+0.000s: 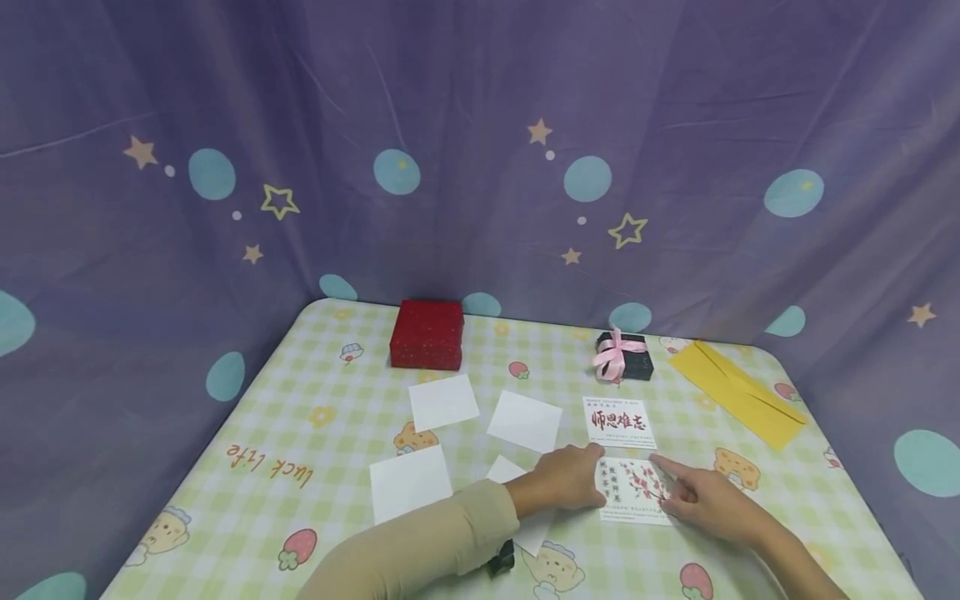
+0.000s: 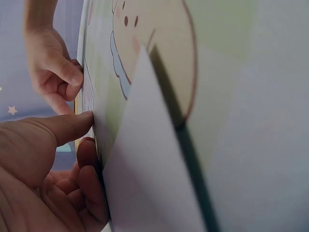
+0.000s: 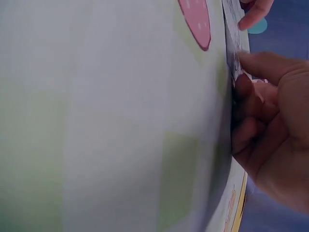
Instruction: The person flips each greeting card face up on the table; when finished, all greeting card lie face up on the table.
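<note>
A white card printed with red blossoms and dark characters (image 1: 633, 487) lies on the near right part of the table. My left hand (image 1: 566, 477) is at its left edge, with thumb and forefinger holding that side. At the opposite edge, my right hand (image 1: 712, 502) pinches the card, its forefinger reaching along the top corner. The right wrist view shows the thumb (image 3: 265, 65) over the card's edge, the other fingers curled beside it. Just beyond lies a second card with red characters (image 1: 618, 422), face up.
Blank white cards lie left of the hands, one (image 1: 525, 420) nearest the printed pair and another (image 1: 517, 508) partly under the left arm. Farther back are a red box (image 1: 427, 335), a black box with pink ribbon (image 1: 633, 357) and a yellow envelope (image 1: 738, 393). A small black object (image 1: 501, 558) sits near the left sleeve.
</note>
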`<state>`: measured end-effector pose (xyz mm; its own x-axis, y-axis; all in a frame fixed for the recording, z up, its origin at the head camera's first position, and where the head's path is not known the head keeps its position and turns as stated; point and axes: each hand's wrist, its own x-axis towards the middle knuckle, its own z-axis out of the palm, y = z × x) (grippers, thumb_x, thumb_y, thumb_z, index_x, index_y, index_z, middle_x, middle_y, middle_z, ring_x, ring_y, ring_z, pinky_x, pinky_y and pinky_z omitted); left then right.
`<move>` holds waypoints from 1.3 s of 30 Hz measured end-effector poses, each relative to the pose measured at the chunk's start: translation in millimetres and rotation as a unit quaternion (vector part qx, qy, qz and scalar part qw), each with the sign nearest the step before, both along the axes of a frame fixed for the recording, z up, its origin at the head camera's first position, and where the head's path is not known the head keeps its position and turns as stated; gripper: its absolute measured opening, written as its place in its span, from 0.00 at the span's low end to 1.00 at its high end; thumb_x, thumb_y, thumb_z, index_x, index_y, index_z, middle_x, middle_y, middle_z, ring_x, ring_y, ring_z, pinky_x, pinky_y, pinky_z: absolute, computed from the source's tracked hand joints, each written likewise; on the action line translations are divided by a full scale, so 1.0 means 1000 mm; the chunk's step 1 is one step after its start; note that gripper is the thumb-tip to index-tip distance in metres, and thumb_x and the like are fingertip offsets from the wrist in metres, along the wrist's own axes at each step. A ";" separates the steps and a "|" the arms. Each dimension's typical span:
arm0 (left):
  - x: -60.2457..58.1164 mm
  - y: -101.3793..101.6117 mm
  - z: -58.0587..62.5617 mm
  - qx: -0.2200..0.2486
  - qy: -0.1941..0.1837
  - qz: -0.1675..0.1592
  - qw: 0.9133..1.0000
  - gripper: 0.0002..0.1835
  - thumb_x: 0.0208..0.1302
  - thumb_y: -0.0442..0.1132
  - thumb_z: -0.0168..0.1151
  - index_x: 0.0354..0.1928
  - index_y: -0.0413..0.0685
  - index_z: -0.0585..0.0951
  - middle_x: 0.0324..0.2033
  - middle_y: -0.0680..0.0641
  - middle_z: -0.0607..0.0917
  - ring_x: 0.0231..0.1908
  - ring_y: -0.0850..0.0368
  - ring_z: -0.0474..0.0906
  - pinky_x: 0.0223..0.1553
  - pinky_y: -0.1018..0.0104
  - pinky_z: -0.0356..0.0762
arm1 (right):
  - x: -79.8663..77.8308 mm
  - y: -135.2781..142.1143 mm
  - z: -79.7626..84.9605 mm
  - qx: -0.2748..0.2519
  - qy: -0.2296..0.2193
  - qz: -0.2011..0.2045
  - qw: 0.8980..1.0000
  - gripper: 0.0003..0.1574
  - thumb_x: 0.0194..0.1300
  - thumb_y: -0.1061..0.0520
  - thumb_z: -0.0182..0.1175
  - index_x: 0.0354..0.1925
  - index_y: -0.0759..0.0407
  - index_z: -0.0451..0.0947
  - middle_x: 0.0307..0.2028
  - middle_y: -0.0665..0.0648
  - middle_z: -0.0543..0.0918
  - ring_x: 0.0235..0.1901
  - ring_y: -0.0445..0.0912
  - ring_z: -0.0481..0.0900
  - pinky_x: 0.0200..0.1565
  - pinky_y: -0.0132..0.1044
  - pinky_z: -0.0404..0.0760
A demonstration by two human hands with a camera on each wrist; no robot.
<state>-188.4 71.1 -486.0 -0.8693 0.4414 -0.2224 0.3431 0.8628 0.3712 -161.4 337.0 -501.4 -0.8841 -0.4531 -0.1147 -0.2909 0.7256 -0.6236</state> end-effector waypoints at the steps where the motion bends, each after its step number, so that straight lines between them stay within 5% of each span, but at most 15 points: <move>1: 0.000 0.000 0.000 -0.002 -0.001 -0.003 1.000 0.38 0.52 0.55 0.77 0.66 0.62 0.75 0.44 0.54 0.89 0.34 0.61 0.81 0.36 0.67 0.77 | 0.000 -0.001 0.000 0.006 -0.002 -0.003 1.000 0.42 0.67 0.49 0.67 0.72 0.63 0.68 0.20 0.39 0.69 0.18 0.30 0.62 0.22 0.28 0.68; 16: -0.002 0.000 -0.004 -0.010 -0.001 -0.017 1.000 0.38 0.54 0.56 0.76 0.68 0.65 0.74 0.46 0.55 0.88 0.37 0.62 0.81 0.39 0.67 0.78 | -0.003 -0.002 0.002 0.018 -0.010 0.002 1.000 0.40 0.68 0.47 0.67 0.72 0.60 0.70 0.19 0.40 0.68 0.17 0.30 0.60 0.22 0.28 0.67; 24: -0.008 -0.016 0.007 0.042 -0.027 -0.048 0.998 0.39 0.56 0.51 0.76 0.69 0.54 0.73 0.31 0.59 0.83 0.30 0.67 0.76 0.40 0.73 0.76 | -0.012 -0.007 0.017 0.003 0.012 0.022 1.000 0.36 0.70 0.53 0.64 0.71 0.65 0.69 0.22 0.40 0.73 0.18 0.29 0.64 0.22 0.28 0.69; 33: -0.034 -0.058 0.019 0.098 -0.044 -0.032 0.994 0.36 0.61 0.48 0.73 0.70 0.50 0.74 0.29 0.61 0.82 0.26 0.69 0.76 0.37 0.73 0.73 | -0.035 -0.035 0.029 -0.002 0.059 0.034 0.998 0.32 0.71 0.58 0.62 0.70 0.62 0.70 0.26 0.43 0.79 0.22 0.30 0.68 0.27 0.29 0.72; 39: -0.064 -0.094 0.025 0.110 -0.024 -0.027 0.993 0.36 0.60 0.47 0.73 0.70 0.47 0.74 0.40 0.54 0.86 0.37 0.64 0.78 0.46 0.68 0.77 | -0.061 -0.066 0.032 0.023 0.090 0.037 0.995 0.31 0.70 0.57 0.63 0.68 0.61 0.73 0.30 0.40 0.80 0.28 0.31 0.72 0.33 0.30 0.75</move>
